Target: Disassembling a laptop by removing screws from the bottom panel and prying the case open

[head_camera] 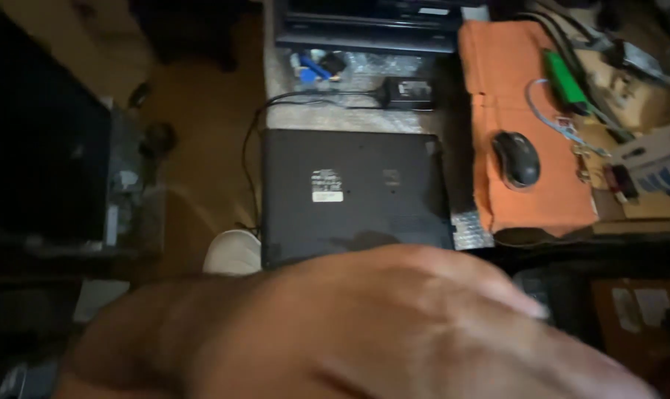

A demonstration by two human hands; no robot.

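Note:
My left hand (364,332) fills the lower part of the view, blurred and very close to the camera, with its back turned up and the forearm entering from the lower left. Its fingers point right, and I cannot see whether they hold anything. Beyond it a closed black laptop (349,192) lies upside down on the table, its underside with a small pale label facing up. The hand covers the laptop's near edge in the picture; contact is unclear. My right hand is out of sight.
A black mouse (517,159) rests on an orange cloth (527,111) right of the laptop. A black power adapter (409,92) with its cable lies behind it. A green tool (568,77), a white box (656,159), a dark screen (39,140) and a cardboard box (638,310) surround.

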